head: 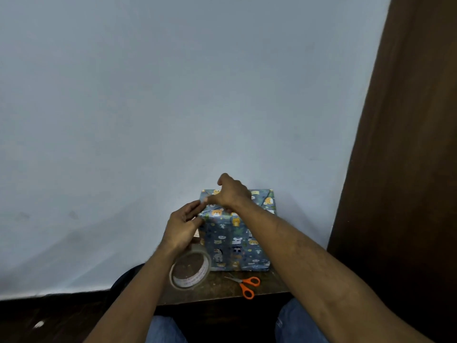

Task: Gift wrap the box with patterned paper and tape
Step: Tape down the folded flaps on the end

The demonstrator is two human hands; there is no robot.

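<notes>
Two hands work the blue animal-print paper-wrapped box (235,233) on the small dark wooden table (217,288): the left hand (181,230), clear tape roll (190,271) hanging by its wrist, and the right hand (231,193) both pinch something at the upper left corner, likely light, sticky tape best held by its edges.

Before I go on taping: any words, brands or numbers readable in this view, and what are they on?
None can be read.
Tape roll: reddish print runs round the inner core, too blurred to read.
Wrapped box: the paper shows only cartoon animal pictures; any small lettering is too small to tell.
Scissors: no marking visible on the orange handles.
</notes>
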